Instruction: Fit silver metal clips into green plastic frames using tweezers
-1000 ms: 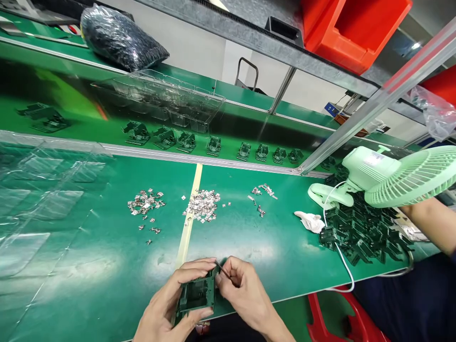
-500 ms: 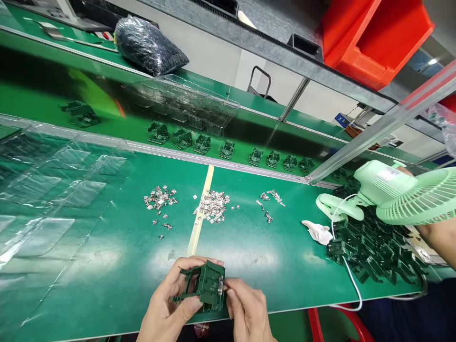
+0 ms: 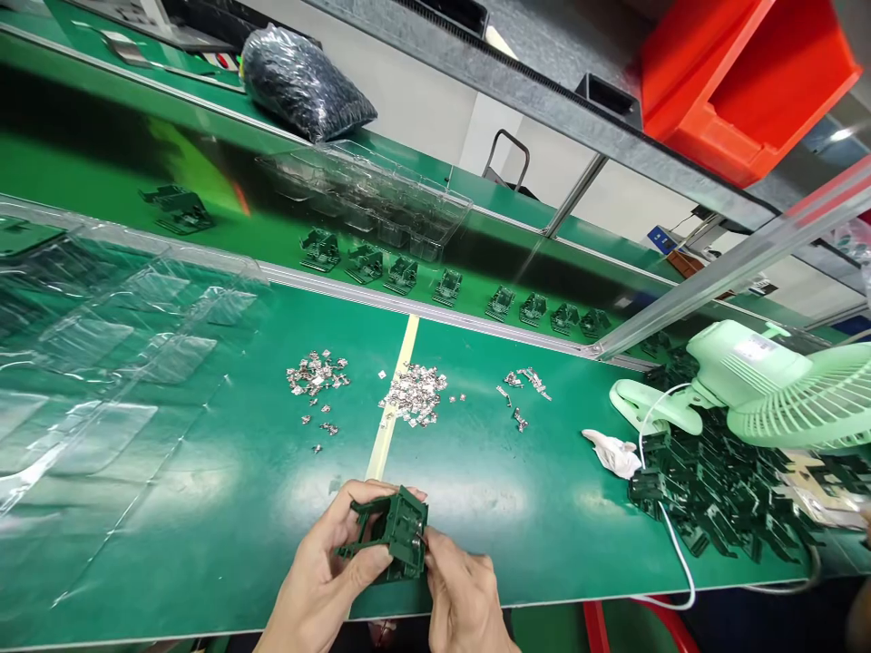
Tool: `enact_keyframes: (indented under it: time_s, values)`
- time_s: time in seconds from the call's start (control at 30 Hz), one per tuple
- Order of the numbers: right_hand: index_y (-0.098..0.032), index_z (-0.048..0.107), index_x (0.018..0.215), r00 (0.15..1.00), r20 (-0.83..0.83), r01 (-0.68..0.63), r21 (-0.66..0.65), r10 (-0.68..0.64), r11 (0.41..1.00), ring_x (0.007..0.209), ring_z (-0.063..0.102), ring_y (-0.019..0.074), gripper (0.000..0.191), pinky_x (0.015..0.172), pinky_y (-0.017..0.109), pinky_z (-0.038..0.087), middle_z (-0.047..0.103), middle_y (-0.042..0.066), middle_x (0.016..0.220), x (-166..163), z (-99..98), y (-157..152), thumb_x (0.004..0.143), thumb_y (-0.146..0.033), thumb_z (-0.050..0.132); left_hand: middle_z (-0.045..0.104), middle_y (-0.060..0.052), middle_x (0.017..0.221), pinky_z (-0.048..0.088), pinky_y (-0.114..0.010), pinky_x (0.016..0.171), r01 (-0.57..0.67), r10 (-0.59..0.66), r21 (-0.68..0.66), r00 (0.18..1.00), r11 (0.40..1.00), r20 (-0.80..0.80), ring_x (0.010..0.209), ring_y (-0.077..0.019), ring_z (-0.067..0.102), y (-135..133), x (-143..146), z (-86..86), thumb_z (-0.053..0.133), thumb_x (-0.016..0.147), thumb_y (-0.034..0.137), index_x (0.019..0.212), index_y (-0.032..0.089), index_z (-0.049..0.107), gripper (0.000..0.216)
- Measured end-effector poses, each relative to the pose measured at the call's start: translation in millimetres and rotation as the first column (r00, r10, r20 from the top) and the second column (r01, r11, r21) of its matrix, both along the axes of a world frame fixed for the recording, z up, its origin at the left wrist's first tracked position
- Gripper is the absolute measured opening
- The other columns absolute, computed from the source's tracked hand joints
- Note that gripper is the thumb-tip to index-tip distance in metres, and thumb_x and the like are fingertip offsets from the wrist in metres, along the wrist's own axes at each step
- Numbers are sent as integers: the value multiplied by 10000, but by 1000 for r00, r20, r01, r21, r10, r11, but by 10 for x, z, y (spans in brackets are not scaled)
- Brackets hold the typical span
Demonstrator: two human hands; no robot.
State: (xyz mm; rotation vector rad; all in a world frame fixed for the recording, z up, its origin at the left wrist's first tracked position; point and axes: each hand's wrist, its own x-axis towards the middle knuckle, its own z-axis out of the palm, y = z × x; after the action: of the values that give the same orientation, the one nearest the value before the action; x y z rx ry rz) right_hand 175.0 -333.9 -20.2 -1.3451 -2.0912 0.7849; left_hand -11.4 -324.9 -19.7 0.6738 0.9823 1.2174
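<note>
Both hands (image 3: 391, 580) w/ green part (image 3: 395, 535), now raised slightly.

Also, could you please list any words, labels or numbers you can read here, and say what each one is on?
None can be read.
White label on the green fan: print too small.
Blue sign on the far wall: blurred.
Dark green part in the hands: no marking visible.

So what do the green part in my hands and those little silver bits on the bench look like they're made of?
Green part: likely moulded plastic, matte dark green with thin ribs and open frames. Silver bits: probably stamped metal, bright and glinting, too small to confirm.
</note>
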Motion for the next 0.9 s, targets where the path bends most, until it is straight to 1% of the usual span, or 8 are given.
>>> enact_keyframes:
  time_s: [0.1,0.2,0.3,0.37,0.5,0.6,0.73,0.9]
  values:
    - [-229,618,1254,991,59,-120,-33,122,992,610,654,180,377,594,305,436,722,40,823,77,66,169,1055,-191,301,682,-130,1351,582,-309,927,17,-17,0,998,1000,-61,1166,-278,680,29,-64,-42,709,910,493,1213,216,623,419]
    - [-233,650,1055,968,127,-204,-99,216,974,532,554,137,361,549,265,400,612,-19,678,204,222,566,1085,-269,292,657,-125,1412,579,-379,1001,94,-104,-52,960,994,-258,1235,-299,665,46,-68,-78,729,886,508,1182,237,622,416]
    - [-225,637,975,969,248,-1,-11,4,1000,703,643,133,351,697,243,459,664,-8,789,298,295,1084,1103,-268,313,692,-95,1379,438,-535,1172,53,-59,-27,873,998,-484,1421,-344,514,52,37,-127,787,816,525,1012,264,599,377]
    - [-223,648,1006,941,306,125,79,-143,989,853,681,167,221,751,271,444,717,18,943,318,253,1394,1075,-262,441,702,-87,1355,405,-591,1173,20,5,38,820,999,-572,1422,-352,499,44,129,-172,786,808,521,955,271,556,371]
    - [-255,669,1063,887,387,197,173,-251,965,866,689,187,96,666,285,369,734,-2,979,293,121,1770,1024,-249,581,623,-83,1418,511,-577,1071,38,22,75,744,996,-668,1301,-332,589,2,199,-286,739,858,474,1313,333,526,522]
    - [-287,678,1119,865,454,134,205,-216,969,793,668,170,137,595,294,283,717,-11,1011,296,110,1891,1024,-247,589,583,-91,1474,533,-594,1060,150,66,203,625,968,-777,1367,-369,532,-21,135,-360,736,858,460,1575,402,312,835]
    - [-306,699,1083,847,522,-4,196,-101,981,748,636,142,135,576,302,214,707,-17,1049,361,150,2019,1048,-289,570,585,-107,1489,578,-578,1009,272,101,277,520,922,-848,1336,-378,561,-5,50,-359,664,926,499,1627,399,217,837]
    - [-260,691,1019,842,538,-127,154,25,980,727,603,141,166,583,315,186,695,7,1017,385,144,2175,1063,-286,532,588,-113,1480,589,-558,989,295,108,279,485,914,-868,1293,-366,592,47,36,-265,675,932,499,1616,403,217,829]
